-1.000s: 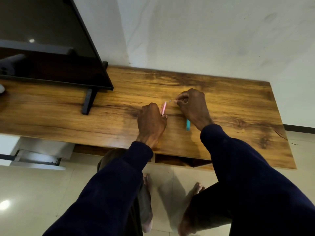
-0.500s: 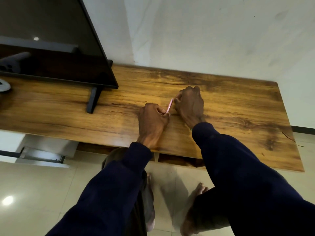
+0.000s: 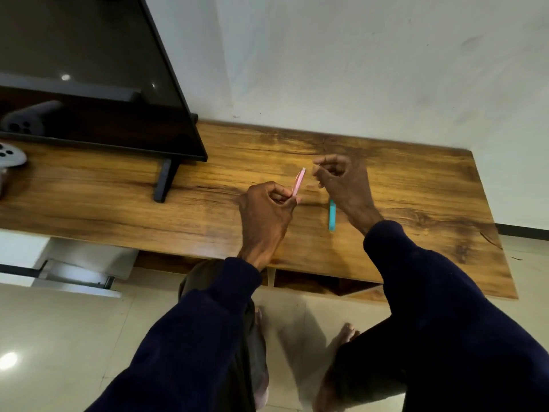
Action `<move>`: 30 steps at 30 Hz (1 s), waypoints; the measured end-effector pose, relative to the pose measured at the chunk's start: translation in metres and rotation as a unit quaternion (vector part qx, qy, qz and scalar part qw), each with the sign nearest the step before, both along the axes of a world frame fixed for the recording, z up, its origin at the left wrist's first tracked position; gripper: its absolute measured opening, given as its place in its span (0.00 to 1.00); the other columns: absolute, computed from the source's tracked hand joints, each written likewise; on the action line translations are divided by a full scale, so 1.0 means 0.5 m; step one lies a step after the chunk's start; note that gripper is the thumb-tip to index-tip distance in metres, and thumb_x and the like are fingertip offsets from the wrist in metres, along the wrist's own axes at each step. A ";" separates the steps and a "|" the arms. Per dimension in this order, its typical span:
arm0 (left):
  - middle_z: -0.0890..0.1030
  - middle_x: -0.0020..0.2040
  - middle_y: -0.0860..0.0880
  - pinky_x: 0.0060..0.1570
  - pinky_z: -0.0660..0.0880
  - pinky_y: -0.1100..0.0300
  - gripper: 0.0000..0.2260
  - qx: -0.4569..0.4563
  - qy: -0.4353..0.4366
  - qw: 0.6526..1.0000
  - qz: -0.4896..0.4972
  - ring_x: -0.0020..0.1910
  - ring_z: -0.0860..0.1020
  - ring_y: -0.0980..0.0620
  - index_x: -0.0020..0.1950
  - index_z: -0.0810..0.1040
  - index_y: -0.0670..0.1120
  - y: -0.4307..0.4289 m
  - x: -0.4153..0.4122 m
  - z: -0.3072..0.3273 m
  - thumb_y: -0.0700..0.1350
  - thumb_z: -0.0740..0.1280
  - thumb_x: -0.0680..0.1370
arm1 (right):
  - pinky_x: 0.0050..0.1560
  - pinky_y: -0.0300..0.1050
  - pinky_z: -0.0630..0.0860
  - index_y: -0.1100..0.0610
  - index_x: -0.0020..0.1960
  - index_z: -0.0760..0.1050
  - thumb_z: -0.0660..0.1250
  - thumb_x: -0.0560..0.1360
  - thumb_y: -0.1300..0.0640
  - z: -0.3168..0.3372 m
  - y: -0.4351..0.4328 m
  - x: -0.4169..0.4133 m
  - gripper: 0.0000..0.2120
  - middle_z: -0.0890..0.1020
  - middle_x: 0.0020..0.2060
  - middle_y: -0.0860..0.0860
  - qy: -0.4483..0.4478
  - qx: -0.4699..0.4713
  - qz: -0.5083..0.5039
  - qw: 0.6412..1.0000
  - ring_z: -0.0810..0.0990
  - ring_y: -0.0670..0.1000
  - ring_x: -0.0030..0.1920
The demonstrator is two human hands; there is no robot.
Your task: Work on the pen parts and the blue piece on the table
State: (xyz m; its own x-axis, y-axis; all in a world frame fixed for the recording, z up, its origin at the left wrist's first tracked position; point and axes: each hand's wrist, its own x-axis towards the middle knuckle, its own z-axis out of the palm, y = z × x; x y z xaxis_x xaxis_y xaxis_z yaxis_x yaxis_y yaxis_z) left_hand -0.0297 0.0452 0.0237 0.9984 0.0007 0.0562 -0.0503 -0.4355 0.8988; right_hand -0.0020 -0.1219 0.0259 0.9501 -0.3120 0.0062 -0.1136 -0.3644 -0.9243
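My left hand (image 3: 266, 208) grips the lower end of a thin pink stick (image 3: 299, 182), which points up and away over the wooden tabletop (image 3: 118, 203). My right hand (image 3: 341, 179) is raised just right of the stick's tip, thumb and forefinger pinched together on something too small to make out. A thin blue stick (image 3: 332, 215) lies flat on the wood below my right wrist. Both arms wear dark blue sleeves.
A black flat screen (image 3: 89, 69) on a black foot (image 3: 163, 182) stands at the left of the tabletop against the white wall. A white game controller (image 3: 10, 154) lies at the far left edge. Below are a pale tiled floor and bare feet.
My right hand has lifted off the tabletop and drawn slightly right, away from the pink stick's tip, uncovering the blue stick. My left hand still holds the pink stick.
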 end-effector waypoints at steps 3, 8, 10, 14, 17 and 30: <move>0.82 0.41 0.58 0.48 0.83 0.59 0.08 -0.004 -0.004 1.000 -0.007 0.42 0.83 0.61 0.48 0.83 0.51 -0.008 -0.007 0.011 0.44 0.79 0.73 | 0.44 0.37 0.81 0.60 0.55 0.84 0.73 0.78 0.61 0.029 -0.015 -0.025 0.07 0.88 0.45 0.55 -0.010 0.123 0.015 0.992 0.85 0.46 0.42; 0.81 0.41 0.59 0.46 0.84 0.59 0.08 -0.003 -0.021 1.000 -0.011 0.42 0.83 0.61 0.49 0.83 0.50 -0.017 -0.016 0.022 0.44 0.79 0.73 | 0.49 0.43 0.83 0.63 0.53 0.84 0.74 0.76 0.63 0.051 -0.024 -0.039 0.06 0.88 0.47 0.58 -0.018 0.218 0.026 0.975 0.87 0.52 0.45; 0.82 0.41 0.59 0.44 0.84 0.60 0.08 -0.001 -0.025 1.000 -0.014 0.42 0.83 0.61 0.50 0.84 0.49 -0.018 -0.017 0.023 0.43 0.79 0.73 | 0.48 0.43 0.83 0.61 0.51 0.85 0.75 0.76 0.64 0.054 -0.026 -0.042 0.05 0.88 0.46 0.58 -0.014 0.229 0.018 0.973 0.87 0.52 0.46; 0.81 0.40 0.60 0.43 0.82 0.66 0.08 0.006 -0.038 0.999 -0.016 0.41 0.83 0.64 0.50 0.84 0.49 -0.020 -0.020 0.023 0.44 0.79 0.73 | 0.48 0.42 0.82 0.60 0.51 0.86 0.76 0.75 0.63 0.054 -0.027 -0.045 0.05 0.88 0.47 0.56 -0.004 0.229 0.029 0.973 0.86 0.50 0.47; 0.81 0.40 0.59 0.44 0.80 0.71 0.08 0.004 -0.040 0.999 -0.014 0.41 0.82 0.64 0.49 0.84 0.49 -0.022 -0.020 0.024 0.43 0.80 0.73 | 0.49 0.44 0.83 0.61 0.51 0.86 0.76 0.75 0.63 0.055 -0.028 -0.044 0.06 0.88 0.47 0.56 0.001 0.235 0.034 0.971 0.87 0.51 0.47; 0.85 0.44 0.55 0.49 0.83 0.60 0.08 0.015 -0.037 0.999 -0.005 0.44 0.83 0.60 0.50 0.85 0.47 -0.011 -0.014 0.021 0.43 0.79 0.73 | 0.54 0.50 0.84 0.62 0.50 0.86 0.76 0.74 0.63 0.061 -0.032 -0.038 0.06 0.88 0.48 0.58 0.032 0.231 0.062 0.970 0.85 0.55 0.48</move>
